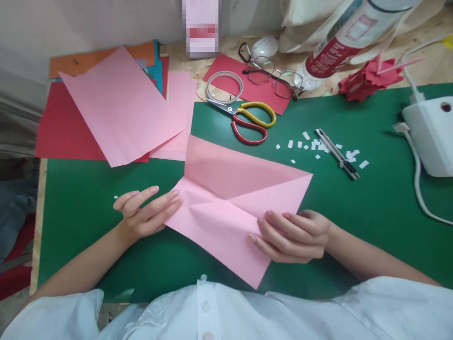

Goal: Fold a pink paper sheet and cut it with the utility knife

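Observation:
A pink sheet of paper [226, 236], creased and partly folded along several lines, is held up over the green mat [148, 274]. My left hand [146, 212] pinches its left edge, with the other fingers spread. On the right edge my right hand [295, 236] grips the same sheet, fingers laid across its face and the thumb hidden behind. The far part of the sheet is raised and shaded, and creases meet near its middle.
Scissors [244, 117] and a roll of tape [224, 87] lie beyond the sheet. Near glasses [272, 78] is a bottle [332, 47]. A cutter [338, 153] rests among white scraps. Coloured papers [120, 108] are stacked left; a red paper craft [370, 78] and white device [432, 137] stand right.

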The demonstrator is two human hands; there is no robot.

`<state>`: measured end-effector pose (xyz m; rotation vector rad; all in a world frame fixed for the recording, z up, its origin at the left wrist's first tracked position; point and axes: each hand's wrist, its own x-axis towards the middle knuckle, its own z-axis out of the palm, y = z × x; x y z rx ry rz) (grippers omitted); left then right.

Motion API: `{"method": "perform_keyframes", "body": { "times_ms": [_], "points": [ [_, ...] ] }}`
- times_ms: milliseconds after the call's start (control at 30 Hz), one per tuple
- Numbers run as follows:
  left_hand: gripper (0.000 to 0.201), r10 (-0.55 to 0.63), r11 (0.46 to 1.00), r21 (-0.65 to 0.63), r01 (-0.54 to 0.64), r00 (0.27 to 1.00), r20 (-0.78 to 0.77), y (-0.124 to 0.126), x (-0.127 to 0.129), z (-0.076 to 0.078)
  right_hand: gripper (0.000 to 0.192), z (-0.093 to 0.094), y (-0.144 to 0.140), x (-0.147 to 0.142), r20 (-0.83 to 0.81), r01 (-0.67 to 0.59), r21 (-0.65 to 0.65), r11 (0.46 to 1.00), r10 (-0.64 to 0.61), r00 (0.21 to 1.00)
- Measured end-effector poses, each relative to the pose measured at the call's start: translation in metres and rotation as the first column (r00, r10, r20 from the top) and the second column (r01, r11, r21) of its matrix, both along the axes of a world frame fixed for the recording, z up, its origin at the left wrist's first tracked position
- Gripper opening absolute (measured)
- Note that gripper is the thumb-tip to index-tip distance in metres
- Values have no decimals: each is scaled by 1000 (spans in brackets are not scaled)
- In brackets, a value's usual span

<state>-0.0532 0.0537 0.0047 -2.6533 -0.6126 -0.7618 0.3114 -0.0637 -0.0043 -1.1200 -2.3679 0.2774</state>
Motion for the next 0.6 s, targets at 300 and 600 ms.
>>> {"method": "perform_keyframes", "body": {
  "times_ms": [300, 600],
  "points": [
    [42, -44, 993, -120, 17, 973, -228, -41, 28, 3, 16, 11, 57, -20, 217, -339, 588, 734, 261, 941],
    [50, -199, 824, -563, 68, 964, -174, -28, 29, -2, 13, -1, 52, -13, 145, -304, 459, 835, 267, 953]
  ]
}}
